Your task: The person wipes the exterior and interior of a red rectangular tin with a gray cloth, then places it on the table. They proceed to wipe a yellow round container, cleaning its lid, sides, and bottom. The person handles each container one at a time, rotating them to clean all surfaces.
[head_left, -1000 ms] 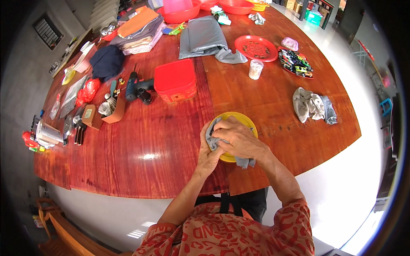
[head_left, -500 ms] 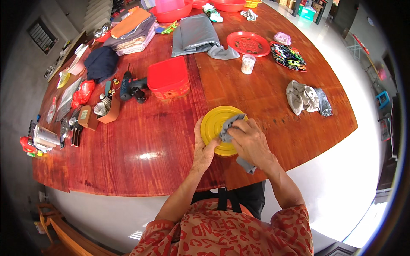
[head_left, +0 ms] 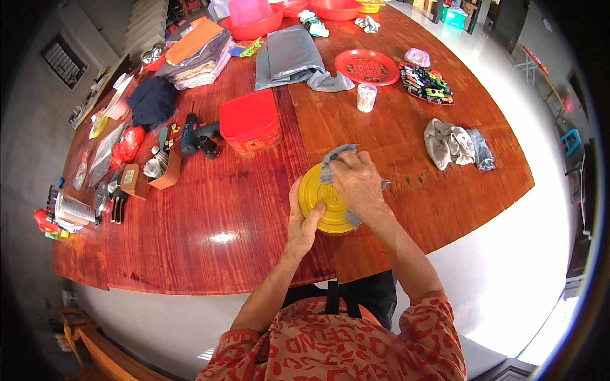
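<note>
A round yellow lid (head_left: pixel 316 192) with ringed ridges faces up near the table's front edge. My left hand (head_left: pixel 301 222) grips its left side, the thumb lying on top and the fingers hidden around the rim. Bunched in my right hand (head_left: pixel 357 183) is a grey cloth (head_left: pixel 330 166), which lies over the lid's upper edge; a loose end hangs out below the hand. Whether a container sits under the lid cannot be seen.
The glossy wooden table (head_left: pixel 210 209) holds a red square box (head_left: pixel 249 120), a cordless drill (head_left: pixel 200 136) and a small clear tub (head_left: pixel 366 97). Crumpled cloths (head_left: pixel 454 146) lie to the right. Farther back are a red tray (head_left: pixel 366 67) and folded grey sheeting (head_left: pixel 289 57).
My right hand has moved the grey cloth up from the lid's middle to its upper edge. My left hand keeps its grip, with the thumb farther onto the lid.
</note>
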The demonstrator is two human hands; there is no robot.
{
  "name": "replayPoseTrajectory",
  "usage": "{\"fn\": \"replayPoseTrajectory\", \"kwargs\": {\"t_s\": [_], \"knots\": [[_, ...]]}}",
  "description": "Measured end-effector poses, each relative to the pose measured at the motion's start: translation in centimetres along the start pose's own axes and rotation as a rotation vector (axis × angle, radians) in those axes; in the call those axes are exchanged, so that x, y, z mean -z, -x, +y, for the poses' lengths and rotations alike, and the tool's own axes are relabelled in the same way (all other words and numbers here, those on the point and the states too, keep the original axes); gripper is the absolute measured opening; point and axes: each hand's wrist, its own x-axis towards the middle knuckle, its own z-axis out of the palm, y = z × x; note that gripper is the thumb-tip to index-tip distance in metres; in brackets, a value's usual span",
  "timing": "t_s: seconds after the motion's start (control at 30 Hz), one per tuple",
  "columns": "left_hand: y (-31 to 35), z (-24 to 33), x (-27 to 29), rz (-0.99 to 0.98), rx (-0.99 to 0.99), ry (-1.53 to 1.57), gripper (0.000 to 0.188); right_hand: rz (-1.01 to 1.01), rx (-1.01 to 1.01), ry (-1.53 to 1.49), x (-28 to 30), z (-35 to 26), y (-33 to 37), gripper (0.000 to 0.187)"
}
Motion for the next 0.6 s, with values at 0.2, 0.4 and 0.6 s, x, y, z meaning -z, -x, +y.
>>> {"fn": "replayPoseTrajectory", "kwargs": {"t_s": [0.2,0.4,0.6], "knots": [[0.0,-1.4,0.2,0.113,-0.064,-0.324,0.06,-0.068,0.183,-0.271,0.3,-2.3,0.5,0.016],[1.1,-1.7,-0.7,0.155,-0.068,-0.267,0.054,-0.194,0.24,-0.38,4.0,-1.1,2.9,0.021],[0.4,-0.6,0.5,0.086,0.186,-0.12,0.062,0.075,-0.04,0.011,4.8,0.6,4.3,0.022]]}}
